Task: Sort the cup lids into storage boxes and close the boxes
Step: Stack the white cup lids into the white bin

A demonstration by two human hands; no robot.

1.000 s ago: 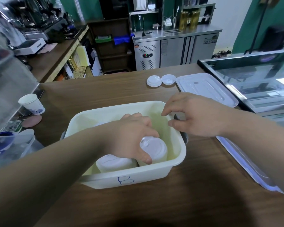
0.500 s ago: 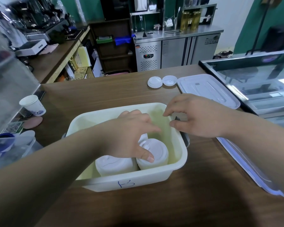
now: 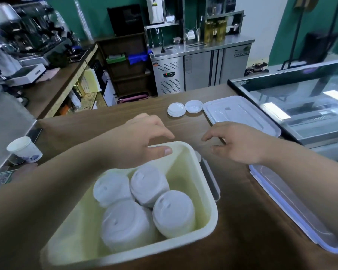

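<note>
Steel fridge (image 3: pixel 201 71) badge (blurred) reads "FREEZING".

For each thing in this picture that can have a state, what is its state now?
Cream plastic storage box: open, holds four stacks of white cup lids.
Two loose white cup lids: on the wooden counter, outside the box.
Clear rectangular box lid: flat on the counter, not fitted.
Blue-edged box lid: flat, not fitted.
White paper cup: upright.
Left hand: empty, over the box's rim.
Right hand: empty.

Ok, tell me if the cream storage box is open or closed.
Open. The cream box has no cover on it; stacks of cup lids show inside, and a white box lid lies apart on the counter.
</note>
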